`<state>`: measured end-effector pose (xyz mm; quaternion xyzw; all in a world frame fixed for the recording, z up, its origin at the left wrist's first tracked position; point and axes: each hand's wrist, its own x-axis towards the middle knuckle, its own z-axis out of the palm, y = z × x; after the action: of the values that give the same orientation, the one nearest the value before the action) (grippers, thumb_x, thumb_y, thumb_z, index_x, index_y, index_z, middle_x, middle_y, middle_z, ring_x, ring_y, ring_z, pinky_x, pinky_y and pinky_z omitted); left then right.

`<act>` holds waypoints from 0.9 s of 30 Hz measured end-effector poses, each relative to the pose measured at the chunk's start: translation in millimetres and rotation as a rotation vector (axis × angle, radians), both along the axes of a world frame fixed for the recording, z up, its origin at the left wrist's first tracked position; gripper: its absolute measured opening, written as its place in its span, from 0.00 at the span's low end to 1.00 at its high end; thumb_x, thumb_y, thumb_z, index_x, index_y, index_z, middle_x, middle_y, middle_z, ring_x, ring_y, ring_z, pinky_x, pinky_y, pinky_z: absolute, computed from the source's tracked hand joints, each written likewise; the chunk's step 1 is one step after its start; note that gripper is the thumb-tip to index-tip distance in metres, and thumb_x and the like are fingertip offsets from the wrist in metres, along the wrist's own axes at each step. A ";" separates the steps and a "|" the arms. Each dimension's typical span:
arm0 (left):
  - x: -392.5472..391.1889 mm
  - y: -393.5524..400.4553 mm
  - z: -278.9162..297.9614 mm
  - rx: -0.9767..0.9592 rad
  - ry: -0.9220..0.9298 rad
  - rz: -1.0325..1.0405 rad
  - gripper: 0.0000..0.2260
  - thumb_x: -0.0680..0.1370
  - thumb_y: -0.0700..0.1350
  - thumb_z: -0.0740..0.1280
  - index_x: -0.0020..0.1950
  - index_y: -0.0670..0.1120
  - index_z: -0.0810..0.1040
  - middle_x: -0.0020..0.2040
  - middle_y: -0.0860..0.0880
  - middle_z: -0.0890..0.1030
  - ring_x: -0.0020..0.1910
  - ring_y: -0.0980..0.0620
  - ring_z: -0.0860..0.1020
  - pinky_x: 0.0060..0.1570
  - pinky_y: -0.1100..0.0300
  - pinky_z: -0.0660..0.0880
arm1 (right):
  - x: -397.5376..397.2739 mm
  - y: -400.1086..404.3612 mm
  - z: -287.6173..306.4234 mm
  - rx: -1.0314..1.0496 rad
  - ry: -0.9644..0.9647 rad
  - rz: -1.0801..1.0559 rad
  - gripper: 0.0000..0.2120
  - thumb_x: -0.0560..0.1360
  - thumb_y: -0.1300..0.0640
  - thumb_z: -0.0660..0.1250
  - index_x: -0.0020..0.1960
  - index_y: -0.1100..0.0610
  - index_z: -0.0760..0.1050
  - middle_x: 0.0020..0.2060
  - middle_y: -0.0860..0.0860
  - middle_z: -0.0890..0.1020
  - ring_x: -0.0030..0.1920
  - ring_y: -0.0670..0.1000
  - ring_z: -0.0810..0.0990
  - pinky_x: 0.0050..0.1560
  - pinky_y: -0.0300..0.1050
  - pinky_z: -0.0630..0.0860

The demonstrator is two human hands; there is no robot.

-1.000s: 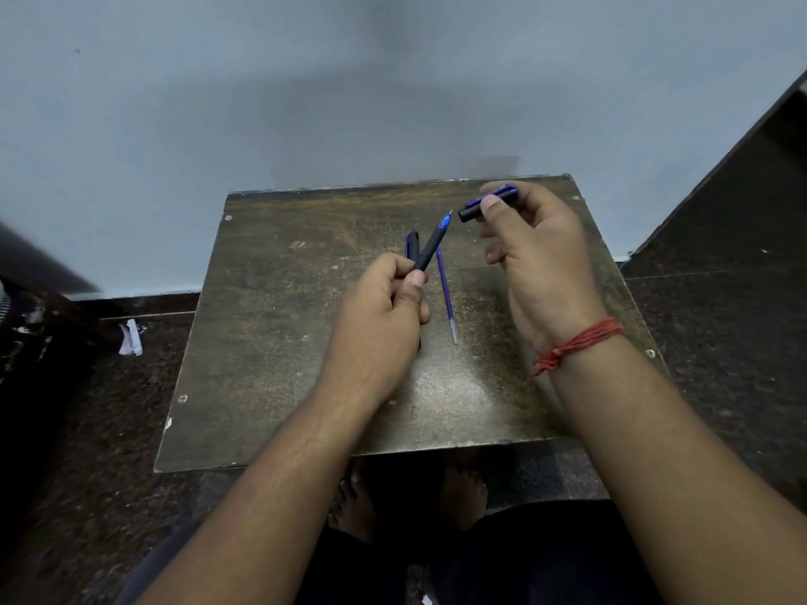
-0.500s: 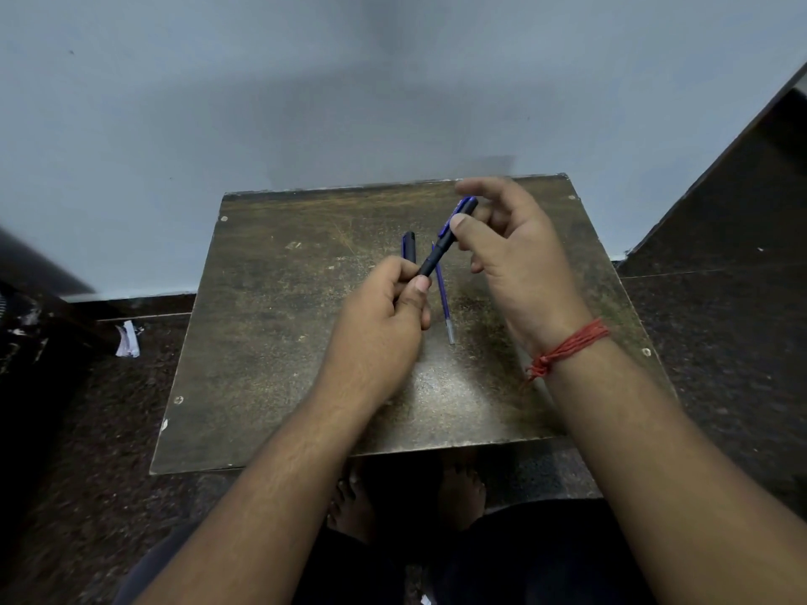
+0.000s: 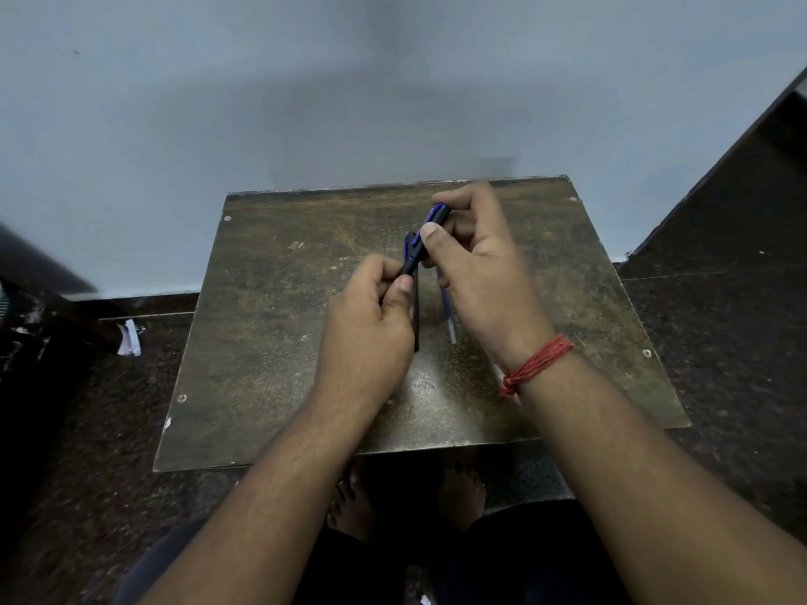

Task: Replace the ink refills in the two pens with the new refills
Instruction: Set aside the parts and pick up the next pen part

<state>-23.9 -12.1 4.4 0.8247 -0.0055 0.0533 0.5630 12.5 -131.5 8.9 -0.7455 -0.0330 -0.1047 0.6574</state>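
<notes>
Dark pen (image 3: 418, 248) — both grips clamped on it, left hand (image 3: 371, 325) low, right hand (image 3: 476, 264) high, above the tabletop (image 3: 270, 342) centre; loose refill (image 3: 448, 314) beneath.

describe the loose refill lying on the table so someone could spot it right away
On the worn brown table, look just under the right hand. A thin blue refill lies flat there, pale at its near end. Unlike the thicker pen held between both hands, nothing grips it.

Both hands on one pen above the table (image 3: 270, 342)

Left hand (image 3: 371, 329) grips the pen (image 3: 425, 240) low, right hand (image 3: 476, 264) pinches its upper part — a refill (image 3: 447, 310) lies on the table beneath.
</notes>
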 end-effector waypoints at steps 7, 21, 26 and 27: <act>0.7 0.9 -3.2 0.027 0.004 0.023 0.08 0.83 0.41 0.62 0.45 0.50 0.75 0.32 0.54 0.77 0.28 0.61 0.73 0.28 0.70 0.67 | -4.6 4.4 0.6 -0.072 -0.015 -0.013 0.12 0.79 0.59 0.66 0.60 0.53 0.70 0.38 0.57 0.81 0.37 0.51 0.79 0.39 0.47 0.75; 3.2 -7.2 -0.4 0.048 -0.032 -0.018 0.05 0.83 0.40 0.62 0.52 0.48 0.76 0.41 0.57 0.82 0.39 0.67 0.79 0.36 0.74 0.71 | -11.2 12.4 2.5 0.002 0.125 -0.188 0.10 0.73 0.59 0.74 0.46 0.52 0.73 0.34 0.47 0.81 0.32 0.46 0.82 0.33 0.50 0.81; 2.2 -7.2 -0.9 0.100 -0.076 -0.037 0.03 0.83 0.46 0.63 0.52 0.50 0.76 0.41 0.55 0.83 0.41 0.63 0.80 0.37 0.71 0.72 | -4.9 -1.7 11.1 -0.040 0.058 -0.294 0.07 0.74 0.57 0.72 0.47 0.52 0.73 0.35 0.47 0.80 0.34 0.47 0.82 0.38 0.50 0.82; 2.5 -5.4 -1.3 0.107 -0.078 -0.019 0.04 0.83 0.49 0.63 0.52 0.51 0.76 0.41 0.54 0.83 0.40 0.61 0.80 0.37 0.69 0.73 | -2.1 -9.8 13.5 -0.069 0.035 -0.333 0.07 0.74 0.56 0.72 0.46 0.51 0.74 0.35 0.47 0.80 0.36 0.49 0.83 0.39 0.53 0.82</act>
<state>-21.4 -17.4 3.0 0.8508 -0.0379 0.0796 0.5180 10.4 -141.4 22.4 -0.7643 0.0991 -0.1980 0.6056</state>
